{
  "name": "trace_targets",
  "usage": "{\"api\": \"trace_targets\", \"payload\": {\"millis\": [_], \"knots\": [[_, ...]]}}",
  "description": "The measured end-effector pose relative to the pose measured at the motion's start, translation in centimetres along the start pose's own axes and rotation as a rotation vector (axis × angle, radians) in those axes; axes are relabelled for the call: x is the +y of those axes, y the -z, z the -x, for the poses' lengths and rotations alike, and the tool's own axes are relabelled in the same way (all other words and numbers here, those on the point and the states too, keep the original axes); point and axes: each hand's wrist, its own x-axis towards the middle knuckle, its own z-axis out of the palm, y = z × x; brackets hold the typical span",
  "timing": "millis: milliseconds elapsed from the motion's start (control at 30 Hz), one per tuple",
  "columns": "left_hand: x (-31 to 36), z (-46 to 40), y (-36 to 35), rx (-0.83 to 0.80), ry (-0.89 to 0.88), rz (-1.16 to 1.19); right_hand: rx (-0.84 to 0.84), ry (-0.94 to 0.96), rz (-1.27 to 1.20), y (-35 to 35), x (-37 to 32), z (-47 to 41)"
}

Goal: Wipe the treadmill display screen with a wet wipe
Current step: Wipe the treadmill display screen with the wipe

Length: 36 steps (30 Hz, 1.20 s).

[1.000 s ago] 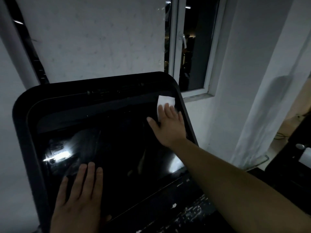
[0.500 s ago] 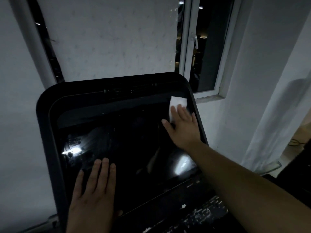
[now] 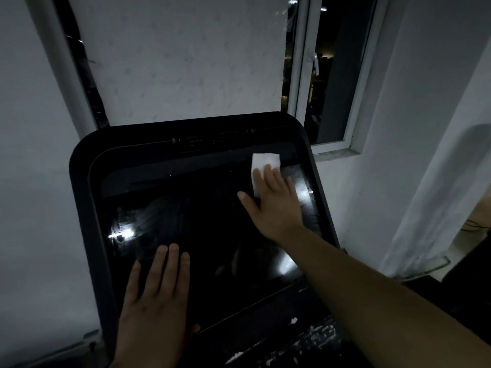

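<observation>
I have my right hand [image 3: 273, 205] flat on the treadmill display screen [image 3: 202, 235], near its upper right corner, fingers [image 3: 268, 176] straight and close together, thumb spread out to the side. They press the white wet wipe [image 3: 264, 166] against the glass; the wipe's upper part sticks out beyond my fingertips, touching the screen's top edge. My left hand [image 3: 156, 296] lies flat on the screen's lower left part, fingers straight and together, holding nothing. Behind the screen's top edge I see a white panel [image 3: 183, 59] and, to the screen's upper right, a window frame [image 3: 300, 75].
</observation>
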Motion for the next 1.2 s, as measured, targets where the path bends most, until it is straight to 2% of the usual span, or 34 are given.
{"api": "trace_targets", "payload": {"millis": [133, 233, 367, 433, 533, 600, 667, 833, 900, 967, 1067, 1133, 1200], "knots": [[0.2, 0.2, 0.4, -0.002, 0.007, -0.001, 0.108, 0.246, 0.01, -2.0, -5.1, 4.1], [0.1, 0.5, 0.5, 0.007, 0.009, -0.006, 0.114, 0.411, -0.026, -3.4, -7.8, 7.8], [-0.1, 0.7, 0.4, -0.004, 0.026, -0.031, 0.134, 0.537, 0.043, -3.2, -6.4, 8.0], [0.1, 0.6, 0.8, -0.043, 0.051, -0.043, 0.142, 0.448, 0.068, -2.8, -4.6, 6.4], [0.6, 0.6, 1.6, -0.075, 0.062, -0.114, 0.127, 0.156, 0.034, -2.4, -1.6, 4.8], [0.8, 0.7, 2.0, -0.102, 0.08, -0.124, 0.099, 0.047, -0.024, -2.7, -1.3, 5.2], [1.0, 0.7, 2.2, -0.105, 0.085, -0.133, 0.117, 0.061, -0.036, -3.2, -2.9, 6.9], [0.9, 0.8, 2.0, -0.116, 0.092, -0.131, 0.106, 0.443, 0.002, -4.5, -4.7, 13.3], [0.8, 0.8, 1.9, -0.115, 0.086, -0.127, 0.105, 0.499, 0.056, -4.1, -2.9, 12.8], [0.7, 0.8, 1.8, -0.108, 0.085, -0.117, 0.098, 0.396, 0.086, -3.7, -1.3, 11.4], [0.7, 0.9, 1.8, -0.097, 0.083, -0.113, 0.074, 0.115, -0.002, -3.6, -0.7, 11.0], [0.7, 0.9, 1.7, -0.091, 0.082, -0.112, 0.071, 0.089, -0.029, -4.3, -2.4, 12.6], [0.6, 0.9, 1.6, -0.093, 0.084, -0.107, 0.068, 0.2, -0.042, -5.0, -4.7, 15.2]]}}
